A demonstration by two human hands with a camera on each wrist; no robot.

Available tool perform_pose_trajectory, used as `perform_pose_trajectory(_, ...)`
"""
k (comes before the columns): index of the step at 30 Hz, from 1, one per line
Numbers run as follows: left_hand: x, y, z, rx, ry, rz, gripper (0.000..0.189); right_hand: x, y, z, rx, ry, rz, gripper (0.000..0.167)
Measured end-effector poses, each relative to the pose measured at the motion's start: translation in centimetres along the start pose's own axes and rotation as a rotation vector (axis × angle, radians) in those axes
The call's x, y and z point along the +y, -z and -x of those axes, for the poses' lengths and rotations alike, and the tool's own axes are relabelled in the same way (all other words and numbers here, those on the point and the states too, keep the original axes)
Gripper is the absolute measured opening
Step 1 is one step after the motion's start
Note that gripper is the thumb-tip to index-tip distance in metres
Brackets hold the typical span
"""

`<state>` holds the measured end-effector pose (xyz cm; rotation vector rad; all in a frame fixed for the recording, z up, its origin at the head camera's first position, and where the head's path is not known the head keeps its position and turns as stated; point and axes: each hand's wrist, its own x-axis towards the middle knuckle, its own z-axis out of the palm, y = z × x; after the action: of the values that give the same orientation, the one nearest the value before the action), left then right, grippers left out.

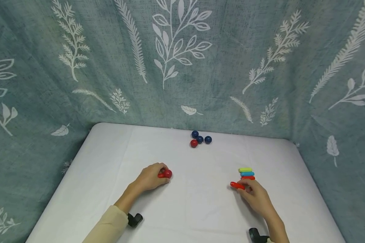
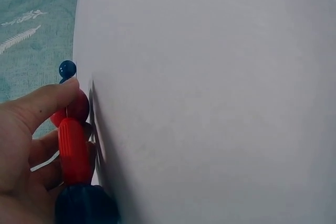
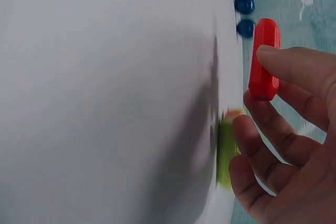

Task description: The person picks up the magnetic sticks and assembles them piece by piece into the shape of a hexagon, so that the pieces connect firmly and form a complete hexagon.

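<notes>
My left hand [image 1: 152, 176] pinches a round red bead [image 1: 168, 173] over the left middle of the table. In the left wrist view, a ribbed red tube bead [image 2: 74, 150] lines up behind it, followed by a dark blue ball [image 2: 84, 203] cut off by the frame's bottom edge. A thin line crosses the face of the round red bead. Toward the right, my right hand [image 1: 257, 195] holds another red tube bead [image 3: 265, 61] between thumb and fingers, tilted. Just beyond those fingers lie a yellow-green tube bead [image 1: 245, 170], a blue one [image 1: 247, 174] and a red one [image 1: 248, 178].
At the far edge of the white table [image 1: 200, 209] sit three dark blue balls, one of them here [image 1: 208, 139], and a red ball [image 1: 194, 143]. A green leaf-patterned curtain [image 1: 134, 101] hangs behind the table. Each wrist carries a black camera.
</notes>
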<state>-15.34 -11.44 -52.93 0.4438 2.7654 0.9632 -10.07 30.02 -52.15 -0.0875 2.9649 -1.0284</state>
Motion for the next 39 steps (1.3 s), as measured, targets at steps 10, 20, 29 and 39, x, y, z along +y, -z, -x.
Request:
perform_pose_trajectory(10,-0.2,0.1,0.0,-0.005,0.001,0.006,0.037,-2.5,-2.8,-1.7,-0.061,0.058,-0.045,0.028)
perform_pose_trajectory(20,0.0,0.4,0.0,-0.010,-0.003,0.000,0.040,-4.3,-5.0,-3.5,-0.075,0.181,-0.092,0.025)
perform_pose_trajectory(29,-0.1,0.5,-0.1,-0.011,0.003,0.007,0.041,-6.5,-6.7,-5.1,-0.157,0.164,-0.126,0.025)
perform_pose_trajectory(39,0.0,0.5,0.0,-0.009,-0.005,0.009,0.041,-8.4,-8.3,-6.4,-0.180,0.167,-0.161,0.025)
